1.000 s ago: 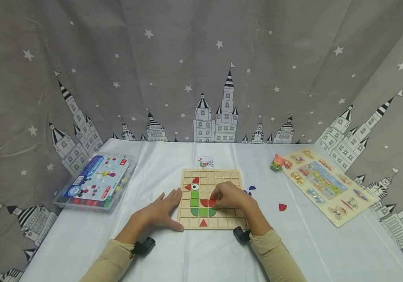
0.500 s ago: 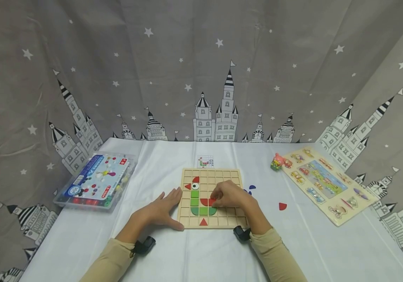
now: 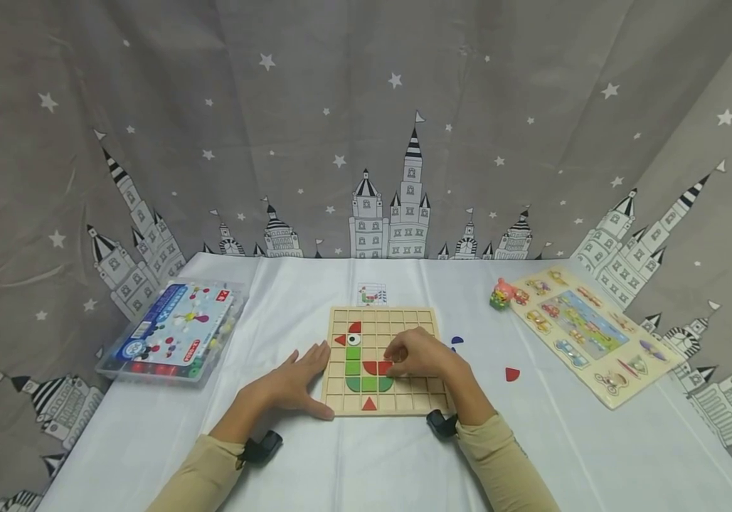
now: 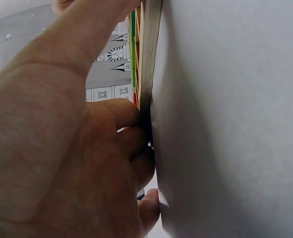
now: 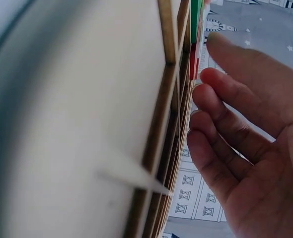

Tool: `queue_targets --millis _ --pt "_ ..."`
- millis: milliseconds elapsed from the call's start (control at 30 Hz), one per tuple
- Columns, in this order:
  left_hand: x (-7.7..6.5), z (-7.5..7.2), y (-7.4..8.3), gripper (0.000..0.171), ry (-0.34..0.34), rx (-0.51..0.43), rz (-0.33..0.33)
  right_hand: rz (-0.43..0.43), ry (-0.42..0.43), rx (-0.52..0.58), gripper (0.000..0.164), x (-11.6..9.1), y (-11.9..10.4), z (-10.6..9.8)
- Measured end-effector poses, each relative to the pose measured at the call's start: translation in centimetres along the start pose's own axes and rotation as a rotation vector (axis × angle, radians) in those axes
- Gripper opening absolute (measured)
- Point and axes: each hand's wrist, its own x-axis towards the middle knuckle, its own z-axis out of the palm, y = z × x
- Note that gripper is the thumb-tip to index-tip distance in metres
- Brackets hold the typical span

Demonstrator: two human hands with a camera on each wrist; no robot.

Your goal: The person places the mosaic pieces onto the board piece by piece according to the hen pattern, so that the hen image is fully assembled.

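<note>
A wooden grid board (image 3: pixel 412 319) lies on the white-covered table. Set into it are green squares (image 3: pixel 353 353), green rounded pieces (image 3: pixel 354 385), red pieces, a red triangle (image 3: pixel 369 404) and a white eye disc (image 3: pixel 353 340), forming a bird-like figure. My left hand (image 3: pixel 292 380) rests along the board's left edge, its thumb at the near corner. Over the middle of the board, my right hand (image 3: pixel 422 355) has its fingertips just beside a red piece (image 3: pixel 383 368). In the right wrist view, thumb and index finger stand apart near the red piece (image 5: pixel 194 64), nothing between them.
A picture card (image 3: pixel 372 294) lies behind the board. Right of it are small blue pieces (image 3: pixel 457 340) and a red quarter-round piece (image 3: pixel 512 374). A clear plastic box (image 3: pixel 173 331) stands left; a toy figure (image 3: pixel 502 293) and a wooden picture puzzle (image 3: pixel 596 334) are at right.
My right hand has shifted slightly to the right and its fingertips have drawn back from the red piece, showing more of it. The left hand has stayed in place.
</note>
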Motion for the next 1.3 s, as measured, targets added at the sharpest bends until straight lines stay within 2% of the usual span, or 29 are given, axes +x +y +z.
queue_targets --millis 267,500,733,900,1300 --pt "-0.1 -0.1 0.0 0.126 -0.002 -0.008 -0.015 0.023 0.037 0.013 0.025 -0.9 0.9 -0.7" --pt "-0.2 -0.3 -0.2 0.124 0.001 0.006 0.010 0.049 0.055 0.032 0.028 -1.7 2.0 -1.6" --pt "-0.1 -0.2 -0.2 0.125 -0.001 -0.012 0.003 0.059 0.074 0.032 0.030 -3.1 3.3 -2.5" --pt "-0.2 -0.1 -0.2 0.125 -0.002 -0.002 -0.010 0.090 0.086 0.033 0.031 -4.0 4.2 -2.9" --pt "-0.2 -0.1 0.0 0.123 -0.002 -0.013 0.011 0.168 0.110 -0.003 0.033 -6.0 6.6 -3.9"
